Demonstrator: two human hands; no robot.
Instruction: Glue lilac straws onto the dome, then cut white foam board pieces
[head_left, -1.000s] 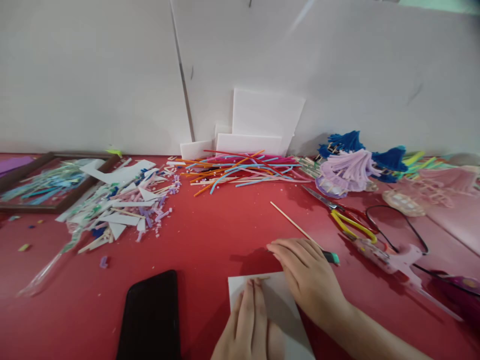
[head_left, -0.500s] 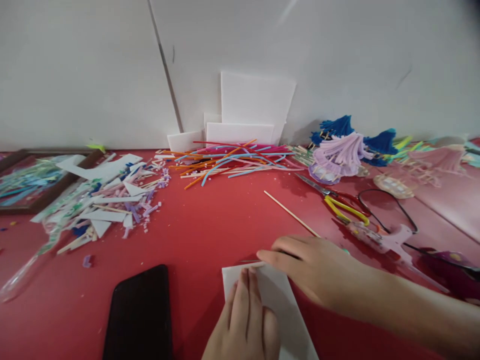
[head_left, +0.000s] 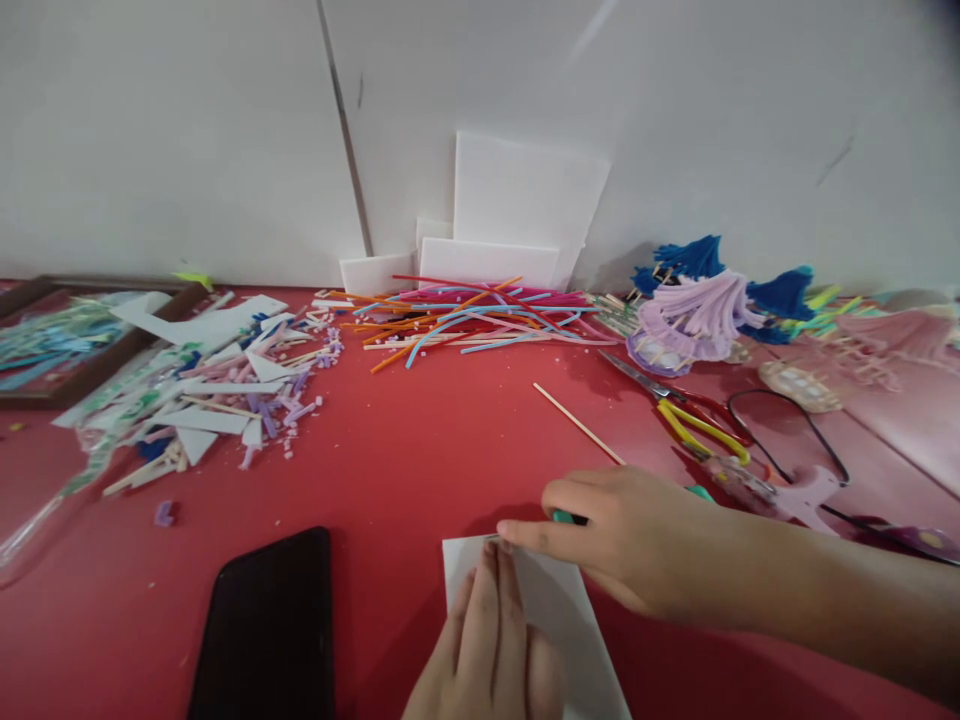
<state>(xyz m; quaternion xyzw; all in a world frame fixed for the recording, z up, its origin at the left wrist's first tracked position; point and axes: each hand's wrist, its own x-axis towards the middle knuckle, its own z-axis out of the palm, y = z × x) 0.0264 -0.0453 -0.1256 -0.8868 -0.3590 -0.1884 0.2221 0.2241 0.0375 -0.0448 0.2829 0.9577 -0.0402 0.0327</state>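
A white foam board piece (head_left: 577, 620) lies on the red table at the bottom centre. My left hand (head_left: 484, 645) rests on it, fingers stretched out together, their tips near the far edge. What lies under those fingertips is hidden. My right hand (head_left: 622, 540) is closed round a craft knife (head_left: 562, 517), of which only bits of green handle show. Its index finger points left along the board's far edge, close to the left fingertips. The blade is mostly covered by the fingers. Just beyond the right hand lies a thin wooden stick (head_left: 577, 423).
A black phone (head_left: 266, 630) lies at left. Behind it are a heap of scraps (head_left: 232, 390) and a brown frame (head_left: 75, 390). Coloured pipe cleaners (head_left: 472, 320) lie at the back. To the right are scissors (head_left: 637, 375), yellow-handled pliers (head_left: 701, 430), a glue gun (head_left: 802, 495) and fuzzy models (head_left: 697, 310).
My right hand has moved slightly left, its index fingertip now meeting the left fingertips; a green handle has come into sight. My left hand stays in place. The view has shifted a little.
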